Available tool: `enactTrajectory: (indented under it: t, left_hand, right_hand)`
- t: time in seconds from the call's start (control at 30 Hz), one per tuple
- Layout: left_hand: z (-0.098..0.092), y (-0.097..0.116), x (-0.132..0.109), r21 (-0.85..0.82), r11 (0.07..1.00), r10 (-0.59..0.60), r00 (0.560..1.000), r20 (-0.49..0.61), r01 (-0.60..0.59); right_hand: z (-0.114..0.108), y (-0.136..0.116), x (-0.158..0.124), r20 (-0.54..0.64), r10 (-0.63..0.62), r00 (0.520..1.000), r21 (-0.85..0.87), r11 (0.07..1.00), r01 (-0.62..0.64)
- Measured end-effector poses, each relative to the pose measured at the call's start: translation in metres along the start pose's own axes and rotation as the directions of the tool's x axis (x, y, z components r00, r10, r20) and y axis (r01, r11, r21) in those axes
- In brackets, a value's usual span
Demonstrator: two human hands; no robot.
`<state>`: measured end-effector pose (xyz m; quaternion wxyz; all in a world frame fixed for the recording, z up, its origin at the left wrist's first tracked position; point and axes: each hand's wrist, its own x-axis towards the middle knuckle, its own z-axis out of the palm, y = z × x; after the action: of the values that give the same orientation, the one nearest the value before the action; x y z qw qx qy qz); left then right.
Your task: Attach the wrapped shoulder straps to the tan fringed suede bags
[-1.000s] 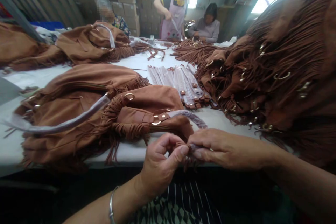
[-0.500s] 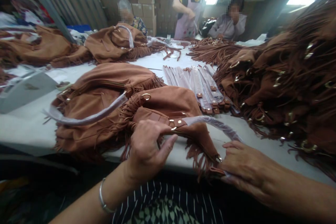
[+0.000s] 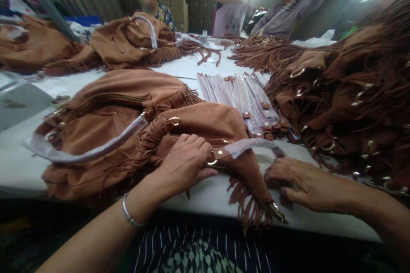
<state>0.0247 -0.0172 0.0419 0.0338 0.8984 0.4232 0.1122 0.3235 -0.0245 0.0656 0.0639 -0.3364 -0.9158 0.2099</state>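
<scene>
A brown suede fringed handbag [image 3: 208, 121] lies near the table's front edge. My left hand [image 3: 184, 160] grips its zipped edge, fingers over the top and thumb beside a gold ring [image 3: 212, 162]. From that ring runs a bag strap [image 3: 246, 147] wrapped in clear plastic, fastened by a riveted brown tab. The strap's far end, a dark tab, reaches my right hand [image 3: 294, 181], whose fingers are curled round it and partly hide it. Fringe and an open zipper end [image 3: 278, 212] hang at the bag's right corner, just below my right hand.
To the left lies another brown bag [image 3: 105, 132] with a wrapped handle. Plastic-wrapped straps [image 3: 238, 98] are laid out behind. A tall heap of fringed pieces [image 3: 349, 106] fills the right. More bags [image 3: 128, 42] and several people are across the table.
My right hand has moved up and away from the bag's zipper corner, with the strap's end beside its fingers. My left hand now lies flatter over the bag's edge.
</scene>
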Motion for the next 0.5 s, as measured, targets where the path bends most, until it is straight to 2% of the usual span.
enactTrajectory:
  t: [0.03, 0.07, 0.1, 0.17, 0.2, 0.23, 0.27, 0.33, 0.4, 0.5]
  left_hand:
    - [0.000, -0.002, 0.000, -0.007, 1.000, -0.001, 1.000, 0.006, 0.001]
    - [0.001, -0.003, 0.001, -0.012, 1.000, -0.011, 1.000, -0.002, 0.010]
    - [0.002, -0.003, 0.001, -0.019, 0.999, -0.026, 0.999, -0.023, 0.026]
    - [0.006, -0.002, 0.000, -0.045, 0.998, -0.058, 0.994, -0.094, 0.053]
    - [0.008, -0.002, -0.002, -0.062, 0.996, -0.070, 0.988, -0.138, 0.061]
    - [0.010, -0.002, -0.003, -0.079, 0.995, -0.076, 0.981, -0.179, 0.063]
    - [0.010, -0.002, -0.005, -0.093, 0.994, -0.078, 0.974, -0.212, 0.059]
    - [0.009, -0.003, -0.008, -0.118, 0.992, -0.080, 0.966, -0.248, 0.052]
    - [0.005, -0.005, -0.012, -0.132, 0.990, -0.080, 0.968, -0.238, 0.050]
    - [-0.004, -0.010, -0.018, -0.113, 0.993, -0.064, 0.983, -0.174, 0.045]
  right_hand:
    - [-0.003, -0.003, 0.005, 0.019, -0.002, 1.000, 0.000, 1.000, 0.002]
    - [-0.007, -0.007, 0.011, -0.016, -0.002, 1.000, -0.011, 1.000, 0.002]
    - [-0.010, -0.012, 0.018, -0.101, -0.004, 0.995, -0.033, 0.999, 0.000]
    - [-0.012, -0.022, 0.038, -0.306, -0.031, 0.951, -0.092, 0.996, 0.003]
    - [-0.011, -0.027, 0.049, -0.349, -0.052, 0.936, -0.115, 0.993, 0.012]
    - [-0.009, -0.031, 0.062, -0.338, -0.067, 0.939, -0.127, 0.992, 0.025]
    - [-0.006, -0.035, 0.074, -0.277, -0.073, 0.958, -0.125, 0.991, 0.039]
    - [0.001, -0.040, 0.095, -0.095, -0.071, 0.993, -0.092, 0.994, 0.062]
    - [0.006, -0.041, 0.110, 0.053, -0.078, 0.996, -0.028, 0.996, 0.079]
    - [0.004, -0.039, 0.119, 0.169, -0.076, 0.983, 0.190, 0.981, 0.043]
